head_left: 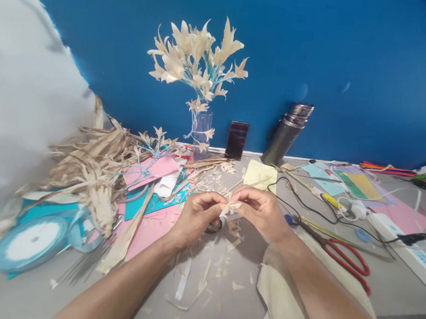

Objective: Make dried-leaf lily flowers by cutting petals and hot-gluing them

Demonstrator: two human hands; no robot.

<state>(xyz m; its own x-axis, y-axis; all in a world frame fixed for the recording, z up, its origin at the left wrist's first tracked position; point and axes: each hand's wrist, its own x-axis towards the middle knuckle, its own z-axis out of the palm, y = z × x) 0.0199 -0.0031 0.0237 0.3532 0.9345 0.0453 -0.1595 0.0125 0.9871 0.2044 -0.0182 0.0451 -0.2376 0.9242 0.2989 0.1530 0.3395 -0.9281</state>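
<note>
both hands (197, 217) (263, 213) pinch a pale piece (230, 208) (scraps (237, 286) nearby).

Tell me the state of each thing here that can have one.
Small cream petalled piece: pinched by left hand and right hand.
Clear cylindrical vase: upright, holding cream flowers.
Black rectangular smartphone: propped upright, screen dark.
Dark metal flask: lid on.
Red-handled metal scissors: blades apparently closed.
Round blue ribbon spool: partly unwound.
White plastic power strip: black plug apparently inserted.
</note>
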